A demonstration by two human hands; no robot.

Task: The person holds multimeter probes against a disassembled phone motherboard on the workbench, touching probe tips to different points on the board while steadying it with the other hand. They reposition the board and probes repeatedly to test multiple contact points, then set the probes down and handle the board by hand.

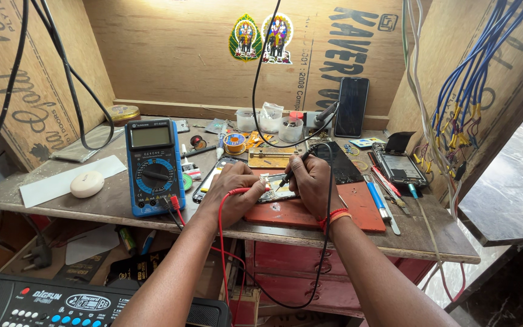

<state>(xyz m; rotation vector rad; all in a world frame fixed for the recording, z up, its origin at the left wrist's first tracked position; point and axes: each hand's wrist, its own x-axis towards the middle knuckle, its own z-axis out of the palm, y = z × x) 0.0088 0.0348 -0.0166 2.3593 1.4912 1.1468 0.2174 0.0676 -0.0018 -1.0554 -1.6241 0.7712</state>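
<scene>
My left hand (pixel 232 192) holds a red test probe (pixel 250 191) with its tip on a small circuit board (pixel 272 194). That board lies on a red mat (pixel 310 212) at the bench's front. My right hand (pixel 313 181) grips a black test probe (pixel 295 167), tip down on the same board. Both probe leads run to a blue digital multimeter (pixel 154 166) standing left of my hands.
A white oval case (pixel 86 183) and a paper sheet (pixel 68 180) lie at left. Behind my hands are small plastic cups (pixel 290 129), a solder spool (pixel 235 143) and a dark phone (pixel 352 106) leaning on the plywood wall. An opened phone (pixel 398 168) and screwdrivers (pixel 378 200) lie right. Wires (pixel 467 91) hang right.
</scene>
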